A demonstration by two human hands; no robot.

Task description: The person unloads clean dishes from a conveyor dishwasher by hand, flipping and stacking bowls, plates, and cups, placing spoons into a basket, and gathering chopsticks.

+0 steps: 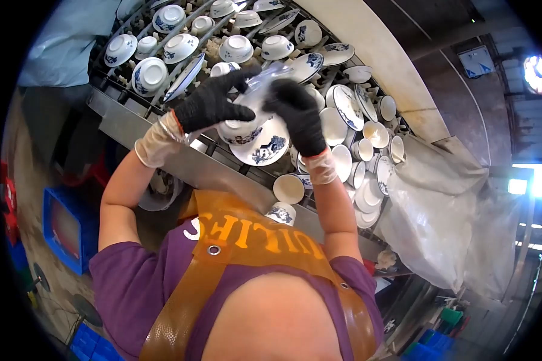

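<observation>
Hovering over a pegged rack [111, 90] crowded with white and blue dishes, the 2 hands, both in black gloves, stand close together with a pale, partly see-through thing [261, 89] between them, too blurred to name. The left hand [214, 103] has its fingers and thumb well apart in a wide curve, thumb pointing right; whether it has hold of the blurred thing, I cannot tell. The right hand [295, 114] is smeared by motion, so neither its grip nor how far its fingers are parted can be told. Just under the left thumb is a patterned bowl [242, 133], overlapping a flowered plate [270, 151] near the rack's front edge; contact between thumb and bowl is unclear. Left of the left hand, a tilted plate [185, 78] leans beside an upturned bowl [149, 76]. Right of the right hand are an oval plate [347, 108] and many cups, 1 of them a pale cup [362, 149]. Nearer the body, a cream bowl [289, 189] sits near a patterned cup [281, 213]. A steel ledge [202, 171] runs along the front, and a blue crate [71, 231] stands lower left.
</observation>
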